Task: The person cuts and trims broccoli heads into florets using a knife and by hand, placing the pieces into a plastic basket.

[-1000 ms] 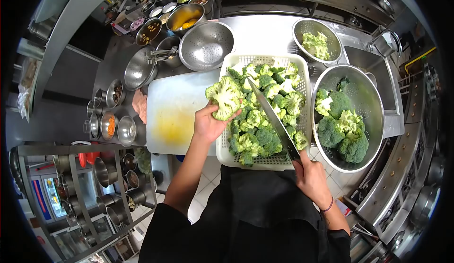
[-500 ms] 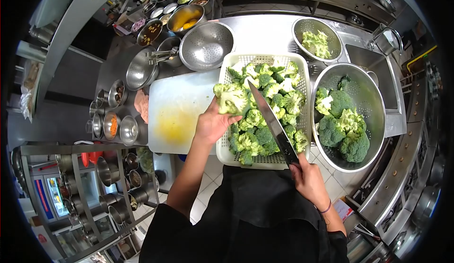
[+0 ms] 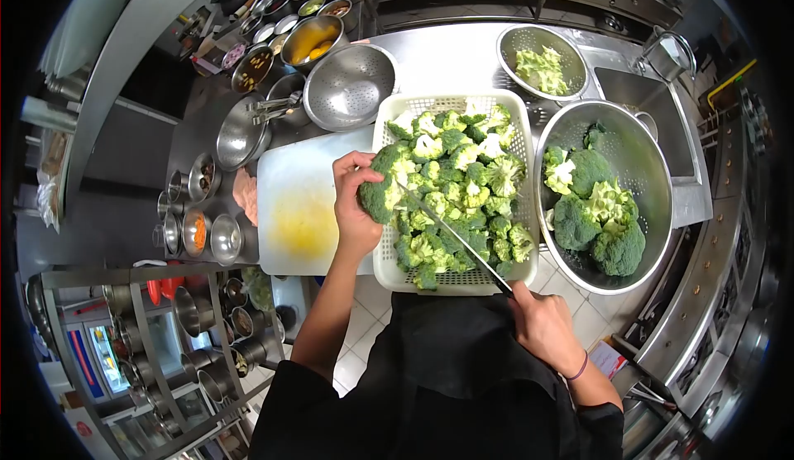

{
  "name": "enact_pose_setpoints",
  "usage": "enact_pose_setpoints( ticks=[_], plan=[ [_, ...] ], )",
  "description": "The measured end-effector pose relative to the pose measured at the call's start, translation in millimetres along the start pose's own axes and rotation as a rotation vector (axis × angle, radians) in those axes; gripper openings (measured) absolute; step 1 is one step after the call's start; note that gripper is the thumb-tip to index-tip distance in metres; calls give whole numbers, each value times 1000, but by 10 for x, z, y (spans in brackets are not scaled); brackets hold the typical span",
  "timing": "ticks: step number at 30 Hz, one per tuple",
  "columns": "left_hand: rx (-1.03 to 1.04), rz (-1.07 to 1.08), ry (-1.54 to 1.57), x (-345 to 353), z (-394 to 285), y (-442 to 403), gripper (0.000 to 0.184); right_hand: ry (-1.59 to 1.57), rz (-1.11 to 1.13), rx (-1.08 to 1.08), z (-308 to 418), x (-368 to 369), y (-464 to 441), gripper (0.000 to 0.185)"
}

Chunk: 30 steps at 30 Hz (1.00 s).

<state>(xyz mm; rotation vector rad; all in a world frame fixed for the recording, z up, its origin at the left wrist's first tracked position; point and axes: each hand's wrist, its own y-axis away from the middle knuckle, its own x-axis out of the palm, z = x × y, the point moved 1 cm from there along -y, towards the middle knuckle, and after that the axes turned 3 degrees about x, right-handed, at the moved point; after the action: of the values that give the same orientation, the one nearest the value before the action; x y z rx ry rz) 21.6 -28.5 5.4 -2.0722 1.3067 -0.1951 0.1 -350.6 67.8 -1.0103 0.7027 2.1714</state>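
My left hand [image 3: 356, 204] grips a large broccoli head [image 3: 381, 185] over the left edge of a white perforated basket [image 3: 382, 266]. The head's dark green crown faces left and its pale cut side faces right. In my right hand [image 3: 542, 324] is the black handle of a kitchen knife [image 3: 456, 235]. Its blade slants up and left across the basket, edge-on to me, with the tip at the broccoli's cut side; whether it touches is hard to tell. Many cut broccoli florets [image 3: 467, 179] fill the basket below the blade.
A steel colander [image 3: 662, 253] with whole broccoli heads stands right of the basket. Behind it, a smaller colander [image 3: 583, 67] holds pale trimmings beside a sink [image 3: 645, 100]. At left lie a stained white cutting board [image 3: 318, 179], an unfilled colander [image 3: 351, 84] and several steel bowls [image 3: 226, 237].
My left hand has turned the broccoli head so its crown faces left, and shifted slightly left. The knife has rotated from broadside to edge-on, its tip now lower and further left.
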Motion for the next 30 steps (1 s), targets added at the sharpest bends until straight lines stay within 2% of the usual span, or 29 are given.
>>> enact_pose_setpoints(
  ticks=[7,9,11,13,15,17,19,20,23,25,28,29,30],
  plan=[
    [115,53,-172,32,-189,-8,43,0,72,77,65,3,-2,18],
    [265,350,-340,22,-219,-18,49,26,78,73,32,50,-32,21],
    [276,366,-312,29,-180,-62,53,-16,124,67,-58,-25,-156,20],
    [294,588,-315,-20,-158,-100,56,-63,167,60,-116,-109,-296,20],
    [321,619,-335,-50,-107,-164,55,-152,237,30,-134,-178,-413,19],
    [349,644,-357,-85,-42,-195,54,-151,210,7,-143,-180,-488,19],
    [217,579,-301,-166,97,-194,48,-156,263,3,-106,-228,-541,20],
    [101,410,-164,-154,164,-135,45,-154,264,-7,-90,-250,-532,20],
    [100,485,-157,-182,137,-103,44,-127,337,68,-134,-279,-463,20],
    [134,510,-147,-56,-27,-94,45,-129,335,30,-176,-260,-507,21],
    [404,679,-84,171,-248,-99,46,-120,396,-58,-201,-82,-687,22],
    [404,685,-72,196,-246,-81,46,-123,394,-45,-188,8,-694,22],
    [306,587,-39,212,-195,-125,47,-121,338,-51,-174,53,-763,22]
  ],
)
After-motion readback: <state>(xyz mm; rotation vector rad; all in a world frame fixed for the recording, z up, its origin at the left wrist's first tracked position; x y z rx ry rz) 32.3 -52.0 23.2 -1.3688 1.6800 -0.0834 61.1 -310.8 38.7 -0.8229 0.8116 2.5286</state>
